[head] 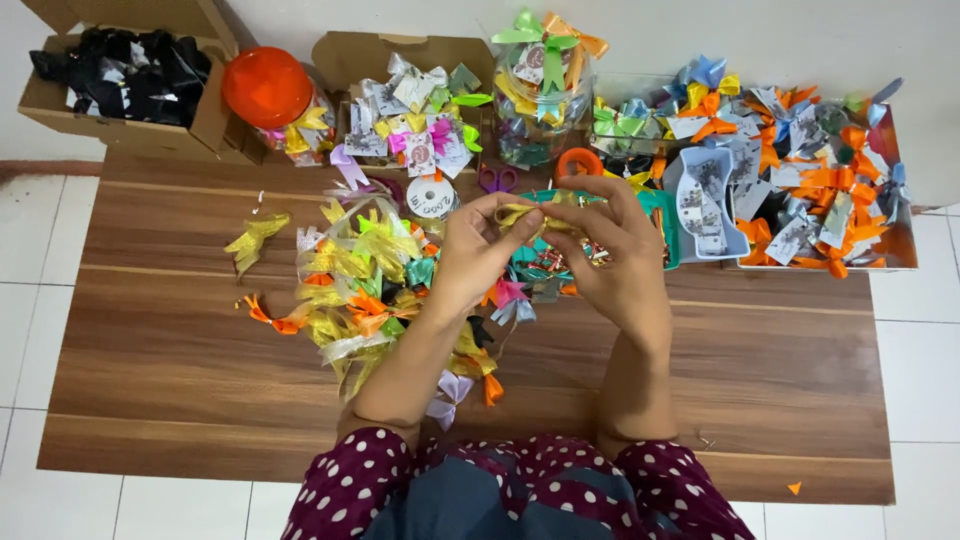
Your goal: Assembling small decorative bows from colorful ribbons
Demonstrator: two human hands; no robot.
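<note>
A: Hands?
B: Your left hand [475, 255] and right hand [610, 250] meet over the table [180, 370], both pinching one yellow ribbon [530, 215] between fingertips. Grip narrow on each, fingers closed on the ribbon.

A: Where's the ribbon against the table?
B: Held above it, near the far-middle part, not touching the wood.

A: What's around?
B: Bow pile [365, 275] lies on the table just left of your left hand. Teal tray [665, 225] sits behind your right hand, partly hidden. Scissors [498, 180] and a tape roll [430, 197] at the table's far edge. Orange-lidded jar [268, 88] and black-filled box [120, 75] at the far-left corner; box of bows [820, 180] far right.
</note>
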